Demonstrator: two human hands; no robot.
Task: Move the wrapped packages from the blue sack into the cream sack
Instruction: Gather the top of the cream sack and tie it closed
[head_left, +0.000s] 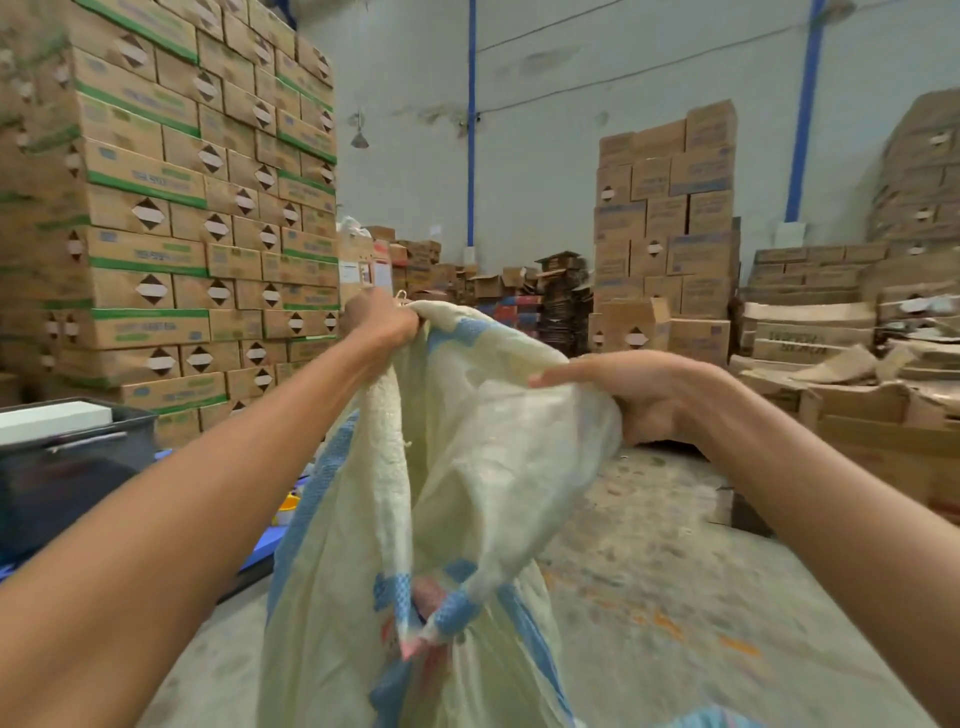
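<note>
A cream woven sack (467, 467) with light blue stripes hangs upright in front of me, held up by its rim. My left hand (382, 325) grips the far top edge of the rim in a fist. At the right side of the rim, my right hand (639, 395) holds the fabric with its fingers curled under and the thumb stretched over it. Reddish shapes show faintly through the weave low in the sack. A strip of blue fabric (711, 719) shows at the bottom edge, perhaps the blue sack. No wrapped package is clearly in view.
Tall stacks of cardboard cartons (171, 208) stand at the left and more cartons (670, 228) at the back right. Flattened boxes (852, 374) pile up on the right. A dark plastic crate (67, 467) sits at my left. Bare concrete floor (675, 571) lies ahead.
</note>
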